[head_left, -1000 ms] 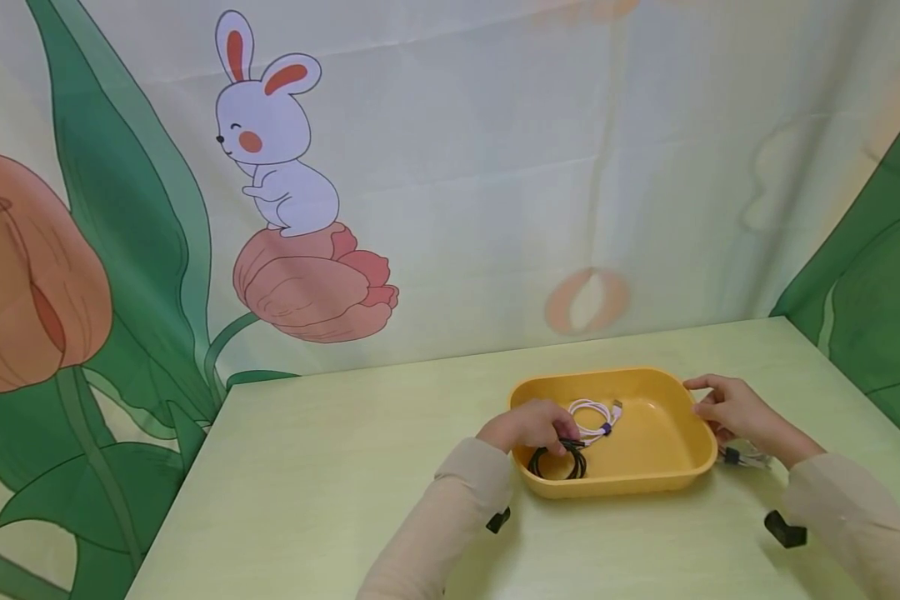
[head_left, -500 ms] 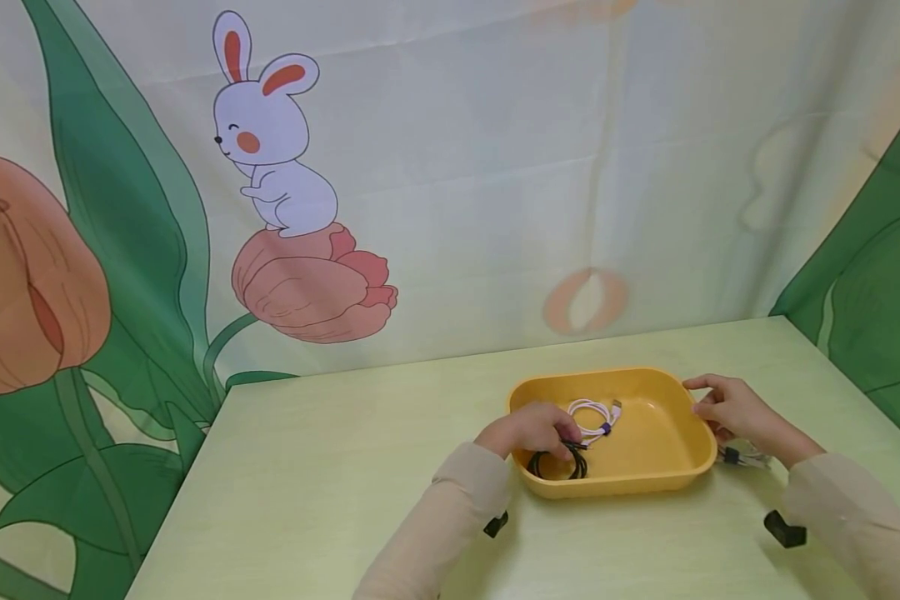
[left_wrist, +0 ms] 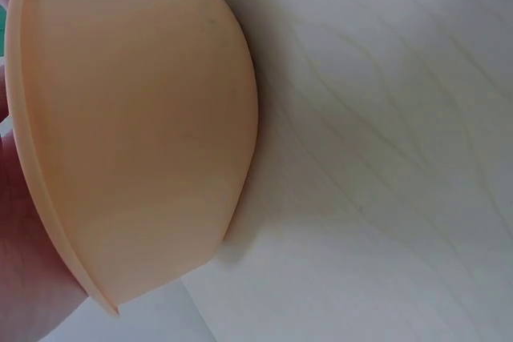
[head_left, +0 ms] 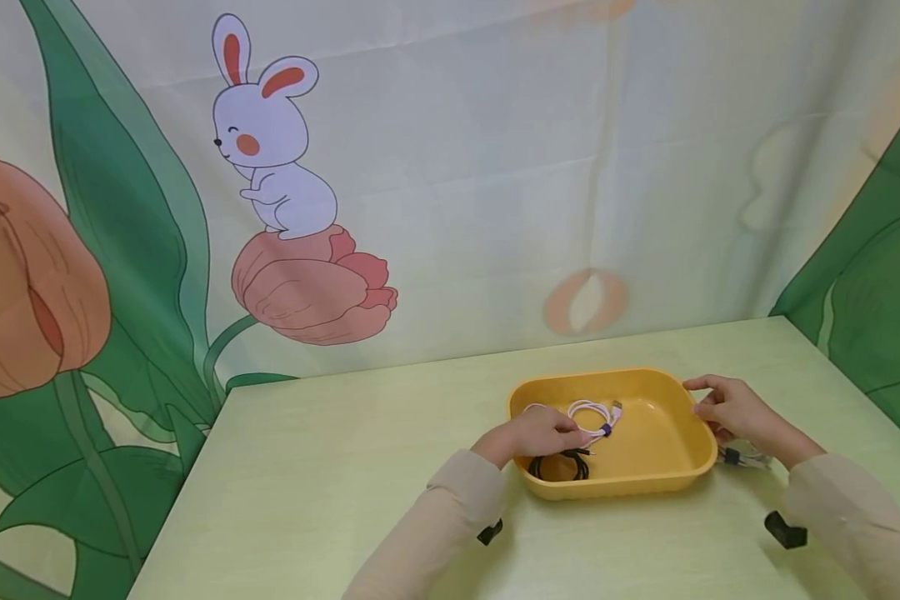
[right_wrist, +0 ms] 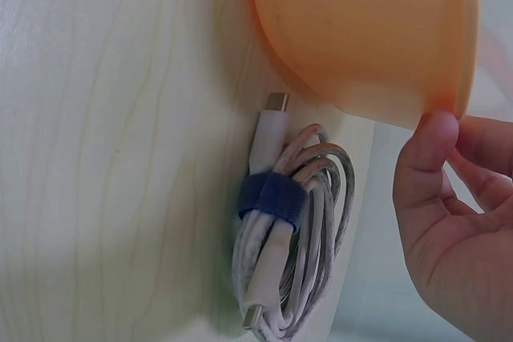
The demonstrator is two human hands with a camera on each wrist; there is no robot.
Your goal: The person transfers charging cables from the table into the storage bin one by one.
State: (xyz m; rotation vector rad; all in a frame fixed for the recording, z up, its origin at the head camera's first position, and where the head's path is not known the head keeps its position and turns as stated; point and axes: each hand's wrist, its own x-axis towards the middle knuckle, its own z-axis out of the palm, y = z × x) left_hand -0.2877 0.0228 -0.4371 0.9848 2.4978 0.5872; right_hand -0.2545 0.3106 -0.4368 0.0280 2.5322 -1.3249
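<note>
A yellow plastic tray (head_left: 656, 483) stands on the table with coiled cables in it. Over its left side reaches my left hand (head_left: 534, 432), fingertips right by a white USB cable (head_left: 589, 403) with a dark blue tie. Just below that hand lies a coiled black cable (head_left: 560, 477) on the tray's floor. In the left wrist view the tray wall (left_wrist: 144, 118) hides most of the hand. My right hand (head_left: 738, 412) pinches the tray's right rim between thumb and fingers, as the right wrist view shows. Another bundled cable (right_wrist: 300, 222), greyish white with a blue strap, lies beside the tray.
The light wood-grain table (head_left: 330, 467) ends at the back against a printed curtain (head_left: 457, 183) with a rabbit and flowers. A dark wrist-camera piece (head_left: 785, 530) sits below the right sleeve (head_left: 843, 504), and another (head_left: 490, 532) below the left.
My left hand has let go of the black cable and risen slightly off it, uncovering more of the coil. The right hand and the tray have stayed put.
</note>
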